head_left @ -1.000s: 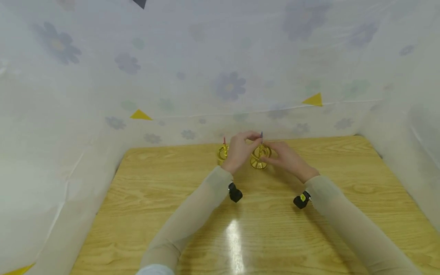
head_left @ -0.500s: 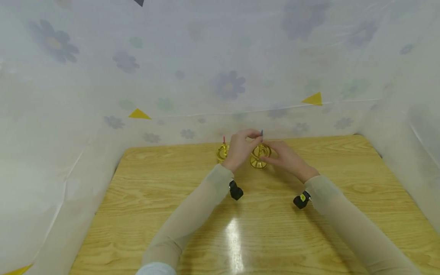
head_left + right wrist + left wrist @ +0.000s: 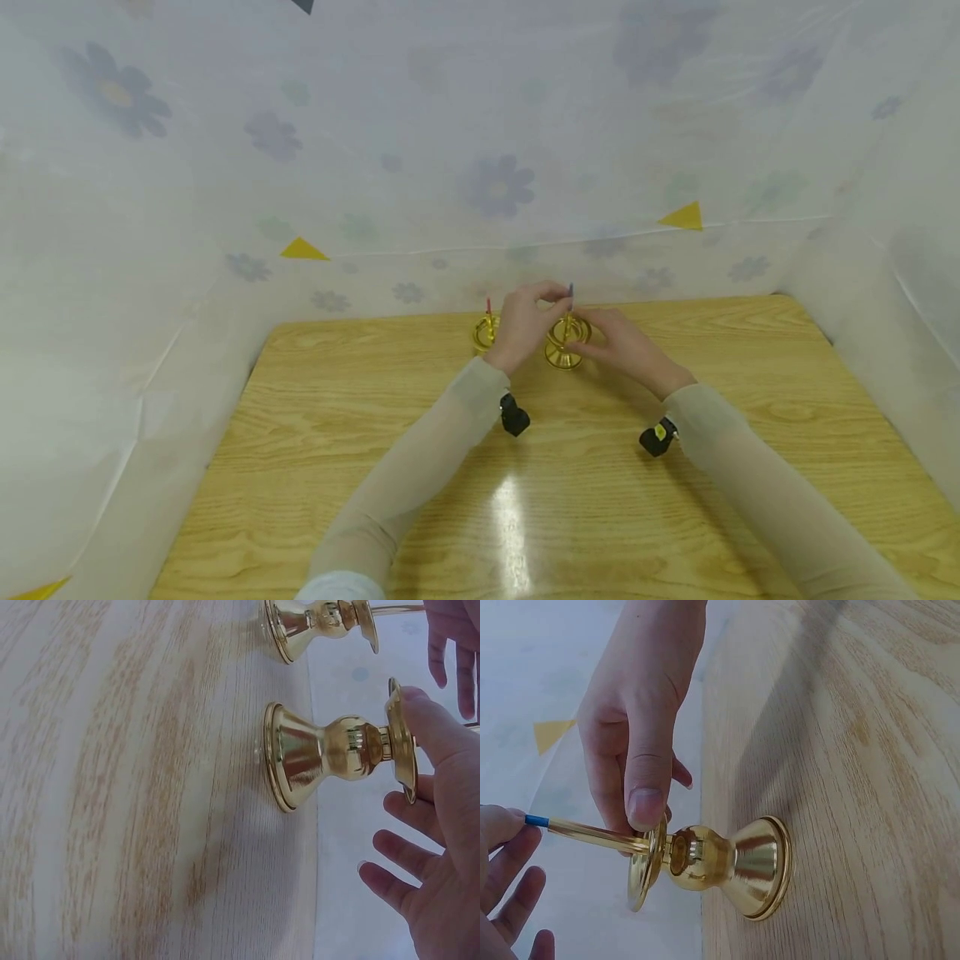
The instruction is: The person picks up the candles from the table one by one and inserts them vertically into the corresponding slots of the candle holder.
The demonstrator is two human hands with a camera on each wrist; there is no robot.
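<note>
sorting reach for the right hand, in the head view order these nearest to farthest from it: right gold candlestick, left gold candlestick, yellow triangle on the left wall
1. right gold candlestick, touching the right hand.
2. left gold candlestick, beyond the left hand.
3. yellow triangle, far left on the wall.

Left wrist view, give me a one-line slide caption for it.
Left hand pinches the blue tip of a thin gold candle standing in a brass candlestick on the wooden table, right hand steadying its rim.
</note>
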